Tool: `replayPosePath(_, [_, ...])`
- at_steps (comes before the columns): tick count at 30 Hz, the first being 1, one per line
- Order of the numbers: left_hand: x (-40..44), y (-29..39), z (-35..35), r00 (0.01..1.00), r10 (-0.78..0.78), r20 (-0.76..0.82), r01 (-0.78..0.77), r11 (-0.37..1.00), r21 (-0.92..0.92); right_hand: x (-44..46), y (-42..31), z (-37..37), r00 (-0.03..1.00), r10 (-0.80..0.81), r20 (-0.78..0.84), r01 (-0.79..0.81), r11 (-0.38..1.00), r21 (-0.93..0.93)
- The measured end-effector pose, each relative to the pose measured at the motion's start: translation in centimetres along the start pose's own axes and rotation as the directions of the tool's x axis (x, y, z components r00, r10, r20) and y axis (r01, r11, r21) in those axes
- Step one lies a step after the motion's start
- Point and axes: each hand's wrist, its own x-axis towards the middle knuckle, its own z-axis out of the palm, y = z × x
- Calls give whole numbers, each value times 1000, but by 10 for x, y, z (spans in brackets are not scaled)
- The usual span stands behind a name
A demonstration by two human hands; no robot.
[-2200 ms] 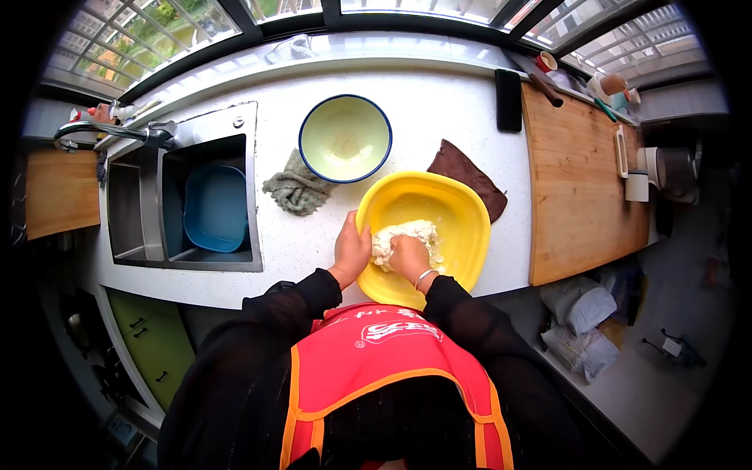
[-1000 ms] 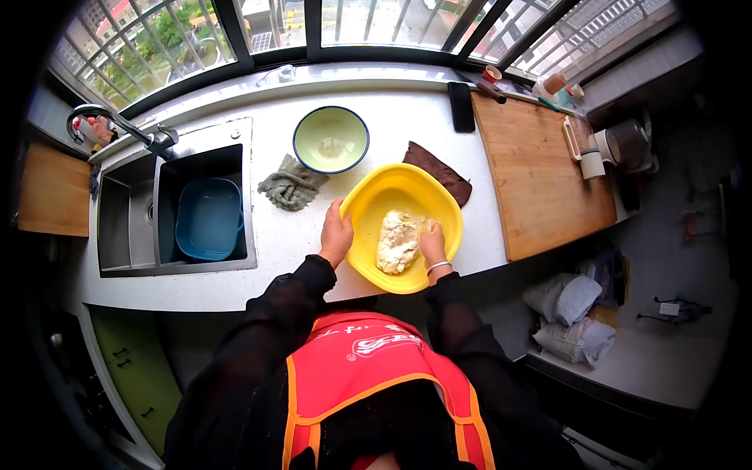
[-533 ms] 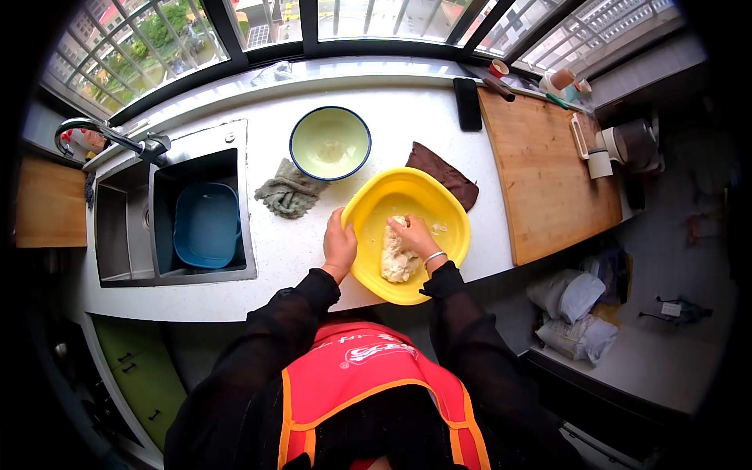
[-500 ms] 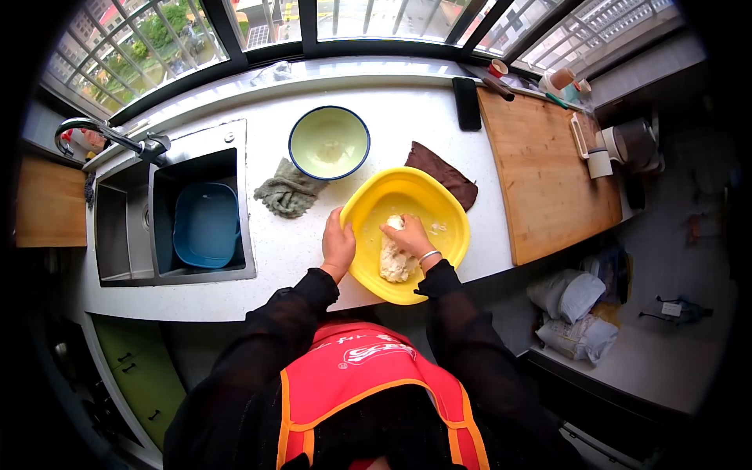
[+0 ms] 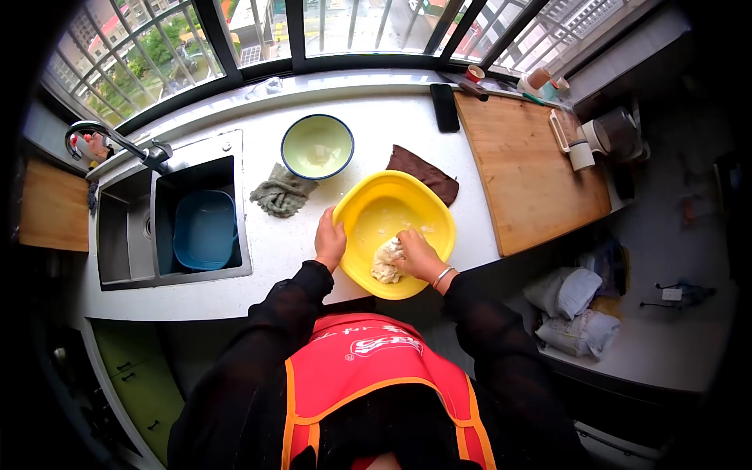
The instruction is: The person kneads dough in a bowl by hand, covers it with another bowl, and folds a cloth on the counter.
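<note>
A yellow basin [image 5: 362, 205] stands near the counter's front edge, with a lump of pale, rough dough [image 5: 385, 262] low in it. My left hand [image 5: 330, 240] grips the basin's left rim, its fingers closed over the edge. Inside the basin, my right hand [image 5: 418, 255] is closed on the right side of the dough; its fingertips are partly hidden against the lump. Small crumbs stick to the basin's inner wall. Behind lies a green bowl [image 5: 317, 146] with a blue rim, beside a grey-green cloth [image 5: 283, 191]. A brown cloth [image 5: 423, 174] touches the basin's back right side.
On the left is a sink [image 5: 125, 272] holding a blue tub [image 5: 205, 229], under a faucet [image 5: 117, 139]. A black phone [image 5: 445, 108] lies beside a wooden board [image 5: 526, 172] on the right. White bags [image 5: 578, 333] are below the counter on the right.
The dough has gone from a long lump to a more compact one lower in the basin. My right hand has moved down onto its right side. My left hand keeps its hold on the rim.
</note>
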Motion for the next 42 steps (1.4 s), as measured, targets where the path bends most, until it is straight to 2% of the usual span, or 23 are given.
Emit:
replayPosePath(1, [0,0,1,1000,-3,1,3,1000,-3,-8,3,2,999,-44,-24,42,996,-77])
replayPosePath(4, [2,2,2,1000,-26,6,27,998,-61,-23,4,17,1000,-1,31,5,992,-125])
replayPosePath(6, [0,4,2,1000,-28,-11,26,993,-114,-29,6,29,1000,-28,13,29,987,-161])
replayPosePath(9, [0,6,2,998,-61,8,61,984,-166,-29,4,33,988,-95,123,123,962,-245])
replayPosePath(12, [-1,6,2,993,-115,28,119,975,-186,-14,3,36,963,-98,252,174,938,-300])
replayPosePath(16, [-1,13,-1,988,-150,44,155,973,-169,7,7,42,928,-153,340,268,908,-322])
replayPosePath(21, [4,25,-8,987,-143,71,151,979,-138,37,8,49,902,-84,424,240,913,-330])
replayPosePath(29, [5,23,-5,990,-126,69,134,983,-122,56,6,53,946,11,324,98,944,-316])
replayPosePath(36, [3,18,-5,998,-61,28,63,993,-96,59,9,60,982,-26,185,80,952,-294])
replayPosePath(40, [2,16,-6,999,-51,21,52,995,-85,56,12,63,990,-100,104,128,942,-311])
replayPosePath(41, [2,16,-6,998,-51,26,52,996,-68,58,13,62,985,-67,161,120,932,-341])
replayPosePath(42, [2,17,-5,999,-48,26,49,997,-53,56,14,60,986,-88,145,134,927,-352])
